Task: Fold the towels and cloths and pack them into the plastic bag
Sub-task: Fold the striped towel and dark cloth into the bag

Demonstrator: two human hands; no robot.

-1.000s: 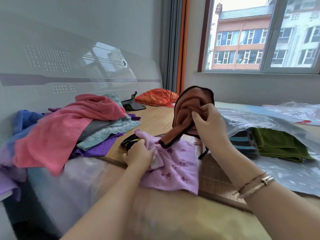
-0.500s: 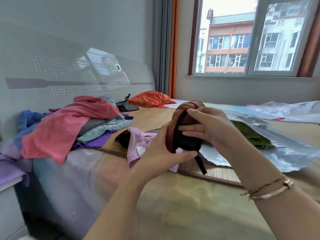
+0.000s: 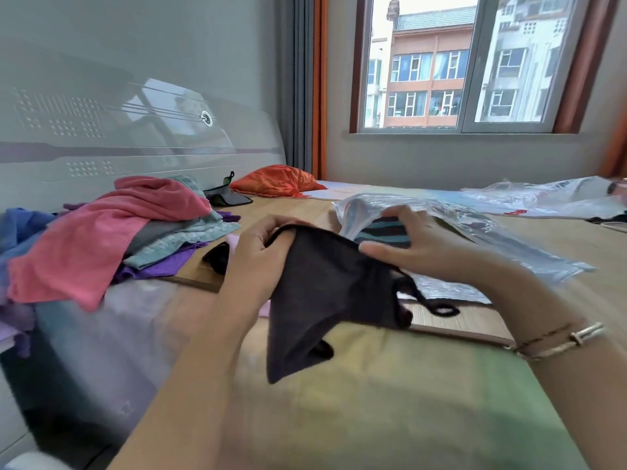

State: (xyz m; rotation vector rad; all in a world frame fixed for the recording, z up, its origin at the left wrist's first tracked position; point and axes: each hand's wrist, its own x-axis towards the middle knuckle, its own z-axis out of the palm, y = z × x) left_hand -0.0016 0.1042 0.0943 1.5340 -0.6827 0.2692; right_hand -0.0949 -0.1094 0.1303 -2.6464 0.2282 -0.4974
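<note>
Two hands: left (image 3: 261, 252), right (image 3: 417, 245), gripping one dark cloth (image 3: 325, 293).

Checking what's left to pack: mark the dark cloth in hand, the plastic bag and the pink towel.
dark cloth (image 3: 325, 286), head view, middle of its hanging face
plastic bag (image 3: 475, 225), head view, bare upper film
pink towel (image 3: 112, 232), head view, broad top fold
</note>
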